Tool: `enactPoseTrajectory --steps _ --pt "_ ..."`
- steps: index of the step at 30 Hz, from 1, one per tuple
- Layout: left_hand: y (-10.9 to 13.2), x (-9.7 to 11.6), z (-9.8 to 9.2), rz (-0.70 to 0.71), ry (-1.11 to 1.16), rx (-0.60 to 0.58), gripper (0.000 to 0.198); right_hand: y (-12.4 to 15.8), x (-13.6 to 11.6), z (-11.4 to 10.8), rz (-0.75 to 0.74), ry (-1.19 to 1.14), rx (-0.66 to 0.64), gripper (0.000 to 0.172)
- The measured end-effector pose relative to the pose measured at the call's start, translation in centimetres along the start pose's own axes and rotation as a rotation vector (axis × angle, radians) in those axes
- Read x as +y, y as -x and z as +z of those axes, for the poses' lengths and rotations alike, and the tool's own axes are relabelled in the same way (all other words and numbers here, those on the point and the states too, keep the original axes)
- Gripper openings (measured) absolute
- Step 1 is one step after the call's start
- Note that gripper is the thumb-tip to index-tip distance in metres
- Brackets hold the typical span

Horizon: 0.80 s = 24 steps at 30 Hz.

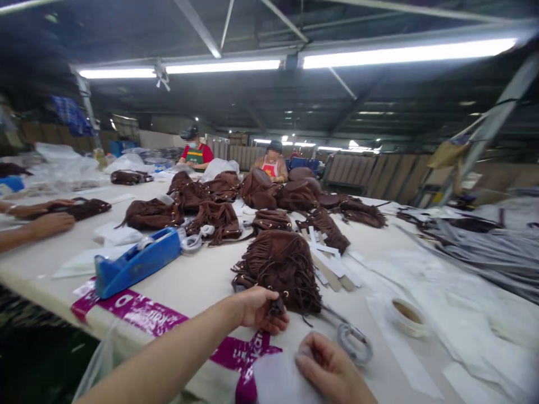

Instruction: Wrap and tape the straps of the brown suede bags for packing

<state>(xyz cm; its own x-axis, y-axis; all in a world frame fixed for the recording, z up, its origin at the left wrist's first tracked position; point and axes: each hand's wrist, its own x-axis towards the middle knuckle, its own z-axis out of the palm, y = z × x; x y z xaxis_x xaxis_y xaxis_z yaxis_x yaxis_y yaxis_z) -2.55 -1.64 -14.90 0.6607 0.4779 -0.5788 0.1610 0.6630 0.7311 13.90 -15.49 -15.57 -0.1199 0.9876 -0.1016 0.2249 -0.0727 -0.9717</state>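
Observation:
A dark brown fringed bag (pixel 280 261) with small metal eyelets lies before me on the table. My left hand (pixel 261 311) is closed at its near edge, fingers wrapped round a small dark brown piece (pixel 275 306) that could be part of the bag. Lower right, my right hand (pixel 330 367) is curled with its fingertips at the edge of a thin white sheet (pixel 280 379), which looks pinched and is blurred. Beyond that hand lie scissors (pixel 356 342) with grey handles. Purple printed tape (pixel 147 314) runs along the table edge under my left arm.
A blue tape dispenser (pixel 138 264) stands at left, a tape roll (pixel 406 317) at right. More brown bags (pixel 214 219) and white strips (pixel 332 266) lie beyond. A co-worker's hands (pixel 53 224) touch a brown item at far left. Two people sit across the table (pixel 202 292).

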Motion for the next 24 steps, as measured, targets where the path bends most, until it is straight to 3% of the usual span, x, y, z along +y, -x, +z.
enactPoseTrajectory --steps 3,6,12,19,24 --pt "0.6 0.3 0.4 0.03 -0.013 0.077 0.037 -2.6 1.1 -1.3 -0.034 0.171 0.26 0.021" --pt "1.0 0.5 0.7 0.068 -0.033 0.186 0.03 -4.8 1.1 -0.5 -0.076 0.264 0.418 0.016" --pt "1.6 -0.2 1.3 0.212 -0.058 0.366 0.021 -6.9 0.3 1.3 -0.056 0.137 0.444 0.021" --pt "1.9 -0.8 1.3 0.3 0.034 0.451 0.031 -8.1 1.8 1.9 -0.099 0.135 0.519 0.023" --pt "1.6 -1.2 1.8 0.332 0.125 0.42 0.03 -9.3 2.5 2.3 -0.142 0.168 0.591 0.022"
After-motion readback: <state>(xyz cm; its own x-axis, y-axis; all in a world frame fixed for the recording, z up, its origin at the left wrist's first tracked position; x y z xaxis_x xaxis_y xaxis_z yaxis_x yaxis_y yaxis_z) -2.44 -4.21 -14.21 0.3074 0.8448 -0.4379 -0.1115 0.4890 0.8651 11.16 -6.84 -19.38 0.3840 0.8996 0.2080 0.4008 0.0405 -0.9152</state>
